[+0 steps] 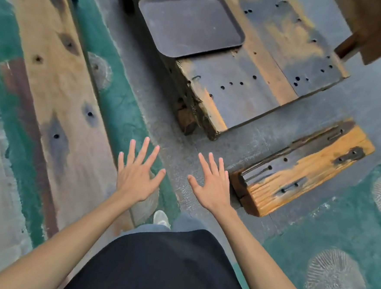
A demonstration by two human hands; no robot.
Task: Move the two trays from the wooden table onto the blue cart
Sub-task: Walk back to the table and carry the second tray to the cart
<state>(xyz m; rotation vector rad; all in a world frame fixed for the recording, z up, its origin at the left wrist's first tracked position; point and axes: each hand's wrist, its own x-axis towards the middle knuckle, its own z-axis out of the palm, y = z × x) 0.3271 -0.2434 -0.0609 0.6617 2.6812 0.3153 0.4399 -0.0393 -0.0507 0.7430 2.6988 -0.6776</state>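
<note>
A dark rectangular tray lies flat on the wooden table, near the table's left edge at the top of the view. Only one tray shows from here; whether another lies under it I cannot tell. My left hand and my right hand hover side by side over the floor, palms down, fingers spread, holding nothing. Both hands are well short of the table and the tray. No blue cart is in view.
A long wooden bench runs along the left. A short wooden stool stands right of my right hand, another wooden piece at top right. A grey floor strip leads to the table between green patches.
</note>
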